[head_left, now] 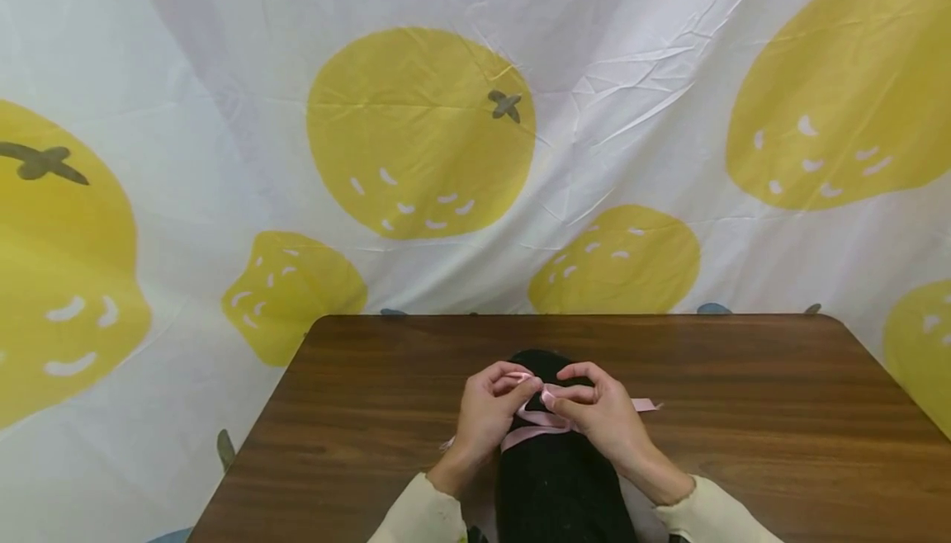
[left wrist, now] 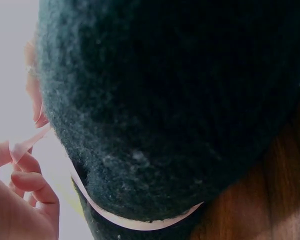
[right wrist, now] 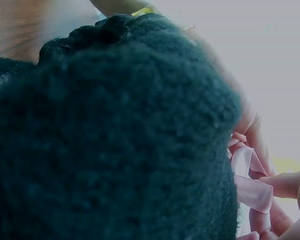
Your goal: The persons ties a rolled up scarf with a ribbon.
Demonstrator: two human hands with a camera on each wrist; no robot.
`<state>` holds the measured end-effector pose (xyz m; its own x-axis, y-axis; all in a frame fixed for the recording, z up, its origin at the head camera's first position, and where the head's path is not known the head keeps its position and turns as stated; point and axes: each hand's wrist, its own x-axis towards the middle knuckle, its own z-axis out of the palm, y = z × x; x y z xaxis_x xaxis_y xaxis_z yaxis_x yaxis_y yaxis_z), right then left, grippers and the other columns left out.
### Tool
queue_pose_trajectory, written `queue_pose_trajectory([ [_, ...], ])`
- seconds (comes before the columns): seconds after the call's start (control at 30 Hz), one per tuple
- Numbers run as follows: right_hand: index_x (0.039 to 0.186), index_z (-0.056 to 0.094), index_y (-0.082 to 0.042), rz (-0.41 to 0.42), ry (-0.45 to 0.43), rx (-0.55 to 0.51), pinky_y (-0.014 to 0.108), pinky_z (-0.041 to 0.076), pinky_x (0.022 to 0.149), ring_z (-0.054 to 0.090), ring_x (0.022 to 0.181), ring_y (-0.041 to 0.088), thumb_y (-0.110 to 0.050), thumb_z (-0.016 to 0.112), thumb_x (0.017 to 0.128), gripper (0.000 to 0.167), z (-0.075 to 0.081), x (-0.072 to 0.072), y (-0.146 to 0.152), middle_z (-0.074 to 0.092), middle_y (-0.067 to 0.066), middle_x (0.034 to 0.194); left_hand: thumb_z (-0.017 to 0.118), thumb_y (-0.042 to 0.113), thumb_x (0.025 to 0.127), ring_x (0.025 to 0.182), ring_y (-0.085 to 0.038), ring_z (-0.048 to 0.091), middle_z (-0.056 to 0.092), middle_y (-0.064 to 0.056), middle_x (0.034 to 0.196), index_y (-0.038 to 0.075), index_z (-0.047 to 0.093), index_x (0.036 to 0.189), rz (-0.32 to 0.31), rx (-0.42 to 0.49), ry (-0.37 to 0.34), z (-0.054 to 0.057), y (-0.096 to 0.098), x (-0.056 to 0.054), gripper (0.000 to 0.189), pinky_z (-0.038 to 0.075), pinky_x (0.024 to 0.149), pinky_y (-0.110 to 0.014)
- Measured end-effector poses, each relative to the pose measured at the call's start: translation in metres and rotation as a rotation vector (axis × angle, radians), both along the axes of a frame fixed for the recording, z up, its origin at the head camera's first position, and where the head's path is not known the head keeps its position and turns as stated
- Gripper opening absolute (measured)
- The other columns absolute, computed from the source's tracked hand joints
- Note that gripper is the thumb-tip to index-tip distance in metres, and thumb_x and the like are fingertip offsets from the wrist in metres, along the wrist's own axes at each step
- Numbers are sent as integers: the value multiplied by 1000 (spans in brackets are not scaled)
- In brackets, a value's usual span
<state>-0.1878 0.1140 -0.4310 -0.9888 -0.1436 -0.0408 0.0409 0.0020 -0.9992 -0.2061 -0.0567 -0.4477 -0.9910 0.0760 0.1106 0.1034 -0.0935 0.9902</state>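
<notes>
A dark, fuzzy bundle of cloth (head_left: 560, 485) lies lengthwise in front of me, with a pink ribbon (head_left: 537, 436) running across its upper part. My left hand (head_left: 486, 407) pinches a piece of the ribbon between thumb and fingers above the bundle. Close beside it, my right hand (head_left: 612, 419) pinches another piece. In the right wrist view, ribbon loops (right wrist: 255, 192) show at the fingertips. One loose ribbon end (head_left: 645, 404) sticks out past the right hand. The dark cloth (left wrist: 155, 100) fills most of the left wrist view and hides part of the hands.
The bundle rests on a brown wood-grain table (head_left: 357, 444) with rounded far corners. Behind the table's far edge hangs a white cloth (head_left: 617, 31) printed with yellow fruit.
</notes>
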Motion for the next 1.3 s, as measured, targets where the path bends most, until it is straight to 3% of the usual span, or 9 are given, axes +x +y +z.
queue_pose_trajectory([
  [0.27,123,43,8,82,39,-15,23,54,67,68,78,9,-5,71,90,46,-1,1,1,75,14,92,77,10,86,72,-8,66,73,-17,88,-3,69,98,-30,-32,75,2,3,0,19,52,63,-19],
  [0.43,126,42,9,132,86,17,24,54,68,67,79,9,-2,69,90,47,-2,0,3,74,15,93,76,10,87,65,-6,62,72,-18,88,0,68,100,-91,-104,145,2,4,1,18,51,57,-18],
  [0.6,129,40,8,175,112,23,23,53,72,65,81,9,0,66,92,46,-3,1,4,73,16,95,75,10,87,54,-5,52,73,-17,90,3,65,109,-115,-179,197,2,4,3,25,42,47,-16],
  [0.83,133,37,6,265,173,-22,25,54,79,65,88,13,7,57,93,45,-7,0,6,71,11,100,75,19,89,51,-3,48,71,-10,85,13,55,133,-137,-318,221,3,1,2,48,40,46,-16],
  [1.1,129,45,8,302,262,-9,29,57,81,69,92,17,7,52,95,34,-9,0,7,71,15,104,76,29,88,53,-4,56,67,-5,68,13,56,125,-120,-386,214,-1,1,2,45,41,47,-18],
  [1.3,127,44,12,315,292,-31,30,57,81,68,93,13,7,54,94,34,-9,1,6,70,17,106,77,31,87,51,-5,55,66,-5,65,9,55,124,-103,-396,228,0,1,2,48,43,48,-18],
])
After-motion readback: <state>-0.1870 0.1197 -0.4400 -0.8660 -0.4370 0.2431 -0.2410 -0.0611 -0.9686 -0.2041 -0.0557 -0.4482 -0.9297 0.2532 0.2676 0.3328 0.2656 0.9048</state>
